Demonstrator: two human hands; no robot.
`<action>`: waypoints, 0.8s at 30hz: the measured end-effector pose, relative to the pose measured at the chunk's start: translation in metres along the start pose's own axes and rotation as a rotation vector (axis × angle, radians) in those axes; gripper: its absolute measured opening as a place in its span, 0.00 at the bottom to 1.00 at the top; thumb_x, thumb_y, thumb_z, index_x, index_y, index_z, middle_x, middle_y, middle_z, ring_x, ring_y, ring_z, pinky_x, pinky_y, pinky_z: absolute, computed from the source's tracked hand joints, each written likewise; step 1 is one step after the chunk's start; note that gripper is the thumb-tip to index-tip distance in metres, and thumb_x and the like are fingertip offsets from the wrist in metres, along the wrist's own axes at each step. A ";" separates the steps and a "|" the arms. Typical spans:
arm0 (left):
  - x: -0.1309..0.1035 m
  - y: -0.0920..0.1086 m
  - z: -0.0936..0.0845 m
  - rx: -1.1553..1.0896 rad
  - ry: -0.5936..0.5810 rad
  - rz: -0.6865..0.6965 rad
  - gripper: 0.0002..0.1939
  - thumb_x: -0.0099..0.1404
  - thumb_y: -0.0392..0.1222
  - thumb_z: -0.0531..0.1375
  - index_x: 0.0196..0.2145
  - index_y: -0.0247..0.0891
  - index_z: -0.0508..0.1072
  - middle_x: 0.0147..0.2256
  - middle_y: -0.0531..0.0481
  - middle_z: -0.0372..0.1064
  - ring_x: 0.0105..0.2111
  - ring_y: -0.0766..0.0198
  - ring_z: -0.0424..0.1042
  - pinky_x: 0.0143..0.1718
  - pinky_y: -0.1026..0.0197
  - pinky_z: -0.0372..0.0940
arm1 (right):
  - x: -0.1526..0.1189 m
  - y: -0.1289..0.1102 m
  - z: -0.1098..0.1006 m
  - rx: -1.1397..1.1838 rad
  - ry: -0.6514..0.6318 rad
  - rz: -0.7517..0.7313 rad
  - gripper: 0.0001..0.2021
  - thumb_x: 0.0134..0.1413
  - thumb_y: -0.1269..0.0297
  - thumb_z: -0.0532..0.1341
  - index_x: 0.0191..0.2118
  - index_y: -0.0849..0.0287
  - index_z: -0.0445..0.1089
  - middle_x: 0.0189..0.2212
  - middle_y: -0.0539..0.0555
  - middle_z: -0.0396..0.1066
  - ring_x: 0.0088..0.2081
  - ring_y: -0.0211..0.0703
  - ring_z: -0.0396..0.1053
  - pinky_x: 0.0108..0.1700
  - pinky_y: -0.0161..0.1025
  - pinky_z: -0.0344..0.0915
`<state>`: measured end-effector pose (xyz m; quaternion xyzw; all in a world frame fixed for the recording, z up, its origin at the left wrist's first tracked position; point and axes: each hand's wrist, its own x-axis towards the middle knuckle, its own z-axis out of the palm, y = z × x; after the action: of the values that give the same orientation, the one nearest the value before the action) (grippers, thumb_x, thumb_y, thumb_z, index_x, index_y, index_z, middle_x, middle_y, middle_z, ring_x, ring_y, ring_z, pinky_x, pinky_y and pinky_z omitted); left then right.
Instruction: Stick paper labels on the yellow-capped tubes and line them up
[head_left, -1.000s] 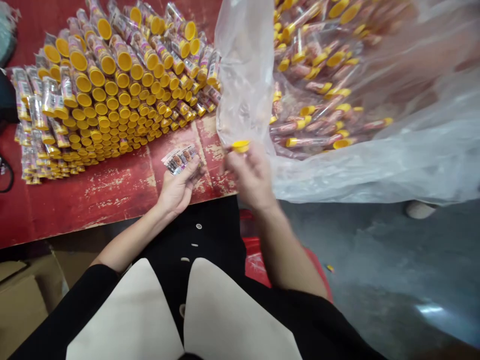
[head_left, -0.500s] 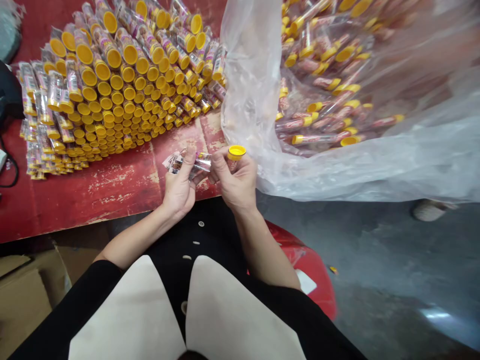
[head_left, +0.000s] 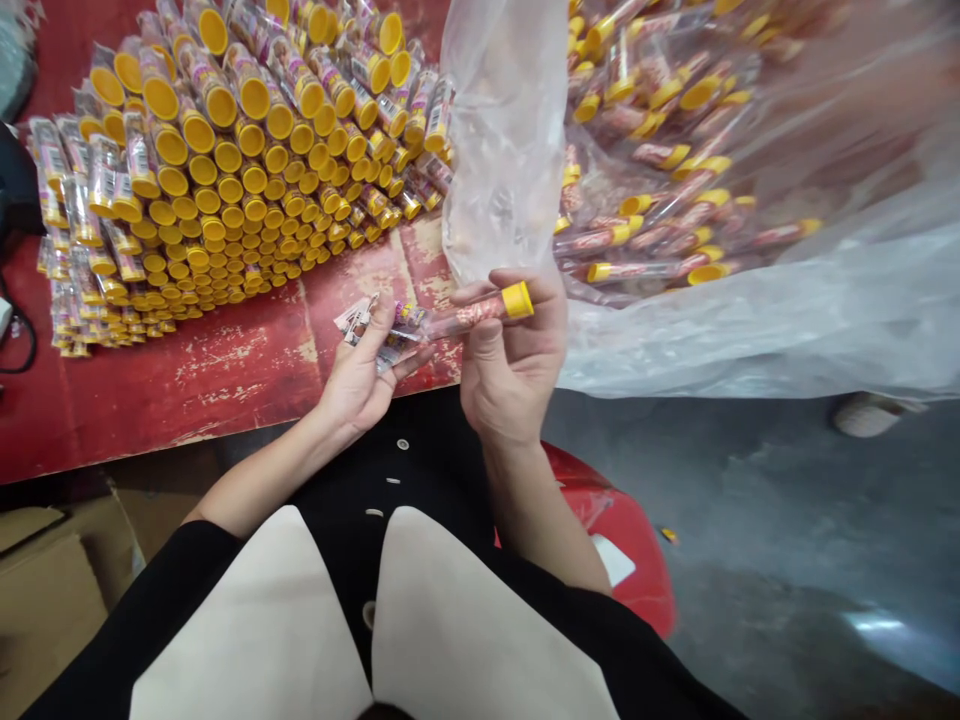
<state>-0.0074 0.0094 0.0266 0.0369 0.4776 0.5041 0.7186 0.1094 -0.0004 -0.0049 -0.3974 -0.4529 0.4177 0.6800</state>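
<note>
My left hand is closed on a small bunch of printed clear plastic sleeves, the thumb pressing on top. Between the thumb and fingers of my right hand lies a clear tube with a yellow cap and pinkish contents. It points left, cap end to the right. Its far end meets the sleeves near my left fingertips; whether it is inside one, I cannot tell.
A big stack of sleeved tubes, yellow caps facing me, covers the back left of the red table. To the right, a large translucent plastic bag holds many loose tubes. A red stool is beside me.
My right hand has moved right and opened its grip somewhat. The tube has swung from cap facing up to lying sideways, pointing at the sleeves. My left hand has barely moved.
</note>
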 end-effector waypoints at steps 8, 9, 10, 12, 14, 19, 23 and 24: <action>0.000 0.000 -0.002 0.070 -0.077 0.012 0.16 0.56 0.47 0.71 0.35 0.36 0.73 0.32 0.55 0.75 0.38 0.64 0.79 0.47 0.59 0.75 | -0.010 0.007 -0.011 -0.193 0.107 -0.124 0.19 0.57 0.58 0.66 0.54 0.45 0.67 0.46 0.52 0.72 0.41 0.41 0.75 0.41 0.41 0.75; -0.001 0.000 -0.002 0.076 -0.087 0.023 0.17 0.54 0.47 0.72 0.35 0.36 0.73 0.32 0.55 0.75 0.38 0.65 0.79 0.47 0.59 0.75 | -0.010 0.008 -0.012 -0.200 0.138 -0.154 0.19 0.56 0.60 0.68 0.53 0.45 0.69 0.47 0.51 0.71 0.42 0.41 0.74 0.41 0.40 0.76; -0.001 -0.001 -0.002 0.085 -0.101 0.035 0.18 0.53 0.47 0.73 0.35 0.35 0.73 0.33 0.55 0.75 0.38 0.64 0.79 0.47 0.58 0.75 | -0.010 0.009 -0.013 -0.206 0.158 -0.175 0.19 0.54 0.62 0.69 0.51 0.46 0.70 0.47 0.51 0.70 0.44 0.41 0.74 0.42 0.39 0.76; -0.002 -0.001 -0.003 0.107 -0.132 0.062 0.19 0.50 0.45 0.74 0.34 0.34 0.73 0.33 0.54 0.75 0.38 0.64 0.79 0.47 0.58 0.75 | -0.011 0.009 -0.017 -0.225 0.150 -0.170 0.18 0.53 0.63 0.69 0.50 0.46 0.72 0.45 0.51 0.71 0.45 0.42 0.74 0.43 0.40 0.77; 0.000 -0.001 -0.004 0.137 -0.133 0.087 0.20 0.48 0.45 0.75 0.34 0.34 0.73 0.32 0.55 0.75 0.38 0.63 0.79 0.46 0.58 0.75 | -0.011 0.005 -0.022 -0.283 0.096 -0.151 0.17 0.54 0.64 0.69 0.50 0.47 0.74 0.44 0.52 0.73 0.46 0.44 0.75 0.44 0.43 0.77; 0.010 0.003 -0.012 0.232 -0.096 0.129 0.23 0.47 0.49 0.75 0.35 0.35 0.74 0.32 0.54 0.75 0.33 0.67 0.77 0.38 0.64 0.74 | -0.010 -0.013 -0.038 -0.456 -0.185 -0.186 0.17 0.60 0.68 0.63 0.53 0.46 0.75 0.46 0.53 0.77 0.48 0.46 0.75 0.51 0.49 0.74; 0.010 0.003 -0.013 0.314 -0.165 0.113 0.25 0.44 0.52 0.75 0.34 0.35 0.75 0.30 0.53 0.75 0.28 0.68 0.75 0.28 0.68 0.70 | -0.010 -0.014 -0.038 -0.477 -0.214 -0.135 0.21 0.60 0.69 0.62 0.57 0.44 0.72 0.43 0.53 0.73 0.44 0.42 0.73 0.45 0.44 0.73; 0.009 0.002 -0.012 0.325 -0.189 0.108 0.24 0.44 0.52 0.75 0.33 0.35 0.75 0.30 0.53 0.75 0.27 0.69 0.75 0.27 0.68 0.70 | -0.010 -0.012 -0.035 -0.487 -0.210 -0.130 0.21 0.59 0.68 0.63 0.57 0.44 0.72 0.42 0.53 0.72 0.43 0.42 0.72 0.43 0.43 0.72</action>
<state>-0.0167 0.0122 0.0156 0.2250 0.4804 0.4526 0.7167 0.1431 -0.0195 -0.0059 -0.4738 -0.6326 0.2909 0.5391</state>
